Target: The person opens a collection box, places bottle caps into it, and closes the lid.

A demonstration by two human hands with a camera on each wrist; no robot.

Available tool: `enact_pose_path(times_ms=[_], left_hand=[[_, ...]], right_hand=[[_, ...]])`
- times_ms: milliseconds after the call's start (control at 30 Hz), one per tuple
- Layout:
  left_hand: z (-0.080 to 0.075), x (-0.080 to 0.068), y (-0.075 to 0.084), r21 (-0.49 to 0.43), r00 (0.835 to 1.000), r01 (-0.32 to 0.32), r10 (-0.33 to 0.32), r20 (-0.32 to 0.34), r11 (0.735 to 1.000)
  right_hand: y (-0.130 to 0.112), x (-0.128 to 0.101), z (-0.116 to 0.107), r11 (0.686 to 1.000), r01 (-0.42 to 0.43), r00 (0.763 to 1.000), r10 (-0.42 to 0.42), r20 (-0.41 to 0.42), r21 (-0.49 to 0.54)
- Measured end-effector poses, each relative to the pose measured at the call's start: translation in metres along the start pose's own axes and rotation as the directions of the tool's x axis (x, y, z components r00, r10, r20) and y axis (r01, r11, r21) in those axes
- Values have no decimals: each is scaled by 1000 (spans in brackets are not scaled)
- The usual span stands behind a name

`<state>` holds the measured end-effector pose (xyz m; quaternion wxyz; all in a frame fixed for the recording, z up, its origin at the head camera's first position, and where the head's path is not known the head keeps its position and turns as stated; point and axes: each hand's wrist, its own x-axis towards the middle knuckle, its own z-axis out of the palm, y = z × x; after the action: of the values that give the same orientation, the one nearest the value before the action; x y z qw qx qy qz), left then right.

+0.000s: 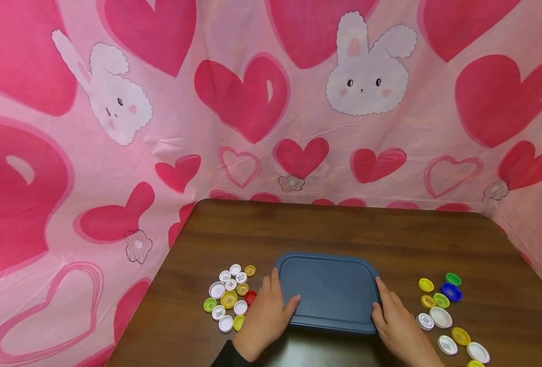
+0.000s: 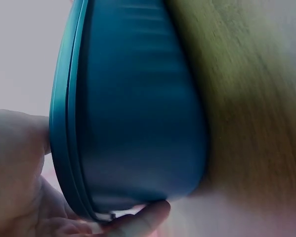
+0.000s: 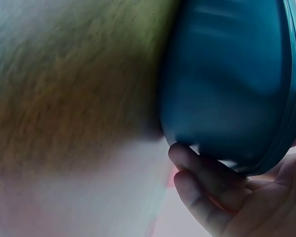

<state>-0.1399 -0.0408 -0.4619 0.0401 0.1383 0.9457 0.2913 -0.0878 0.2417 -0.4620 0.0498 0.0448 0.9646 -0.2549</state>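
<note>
A dark blue lidded container (image 1: 330, 290) stands on the brown wooden table (image 1: 326, 229), near its front edge. My left hand (image 1: 271, 306) grips the container's left side, with the thumb lying on the lid and the fingers along the edge. My right hand (image 1: 392, 316) grips the right side. In the left wrist view the container (image 2: 138, 108) fills the frame, and my left hand (image 2: 19, 173) curls under its rim. The right wrist view shows the container (image 3: 227, 84) with my right hand's fingers (image 3: 207, 182) hooked under its lower edge.
Several bottle caps (image 1: 229, 299), white, yellow, green and red, lie left of the container. Another group of caps (image 1: 440, 311), including a blue one (image 1: 451, 292), lies to the right. A pink cloth with hearts and bunnies (image 1: 252, 102) hangs behind and beside the table.
</note>
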Motion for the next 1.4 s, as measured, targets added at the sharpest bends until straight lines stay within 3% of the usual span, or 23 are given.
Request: enact_pose_path(times_ms=[267, 800, 1233, 1400], left_hand=[[-3, 0, -4, -106, 996, 86, -86, 3, 991], [-4, 1, 1, -96, 996, 84, -85, -2, 992], [-5, 0, 2, -107, 996, 87, -87, 2, 990], [-5, 0, 1, -107, 996, 90, -88, 17, 990]], right_hand=[[0, 6, -1, 995, -81, 996, 79, 28, 59], [-4, 5, -2, 993, -115, 993, 115, 7, 3], [-7, -1, -3, 984, -164, 985, 168, -42, 74], [-4, 0, -1, 982, -170, 985, 172, -25, 79]])
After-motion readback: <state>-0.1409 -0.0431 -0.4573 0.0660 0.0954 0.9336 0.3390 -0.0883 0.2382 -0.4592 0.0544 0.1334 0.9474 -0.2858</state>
